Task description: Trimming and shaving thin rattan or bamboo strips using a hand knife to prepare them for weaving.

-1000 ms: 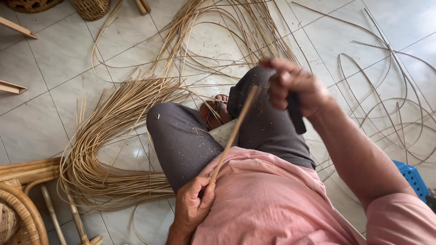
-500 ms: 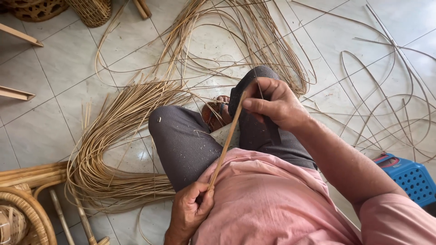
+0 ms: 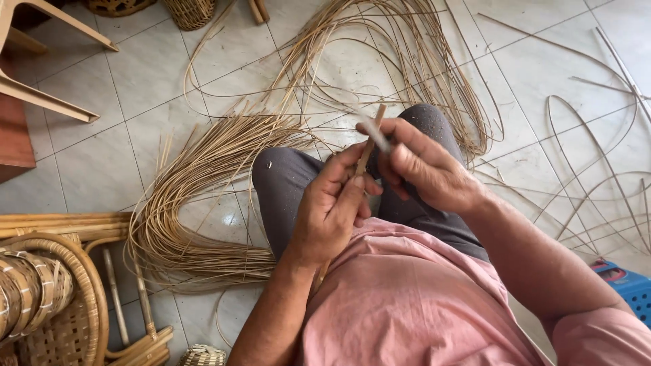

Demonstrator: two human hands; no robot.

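While the thin, pale tan rattan strip point(image 3: 367, 150) is held upright at the centre of the frame, above the grey-trousered knees point(image 3: 298, 183), it is pinched between the thumb and curled fingers of the left hand point(image 3: 332, 211), and its lower end is hidden behind that hand and the pink shirt point(image 3: 407, 305). The right hand point(image 3: 424, 169) is closed around a small grey blade point(image 3: 377, 139) that is laid against the strip near its top, fingers pressed together around the handle; whether the edge is actually biting into the cane cannot be told because of blur. The step appears to be the shaving or splitting of the strip, and it is judged best done with the strip kept taut and steady by the lower grip, the blade kept at a shallow angle, and the left thumb kept below the cutting line. A large curved bundle of long straw-coloured rattan strands point(image 3: 203, 183) is spread over the pale tiled floor point(image 3: 88, 163) to the left and upper centre, just beside the legs, where loose ends could be caught. Loose curled canes point(image 3: 597, 176) are scattered at the right, a woven rattan chair point(image 3: 47, 291) is seen at the lower left, and a blue plastic crate point(image 3: 627, 288) sits at the lower right edge.
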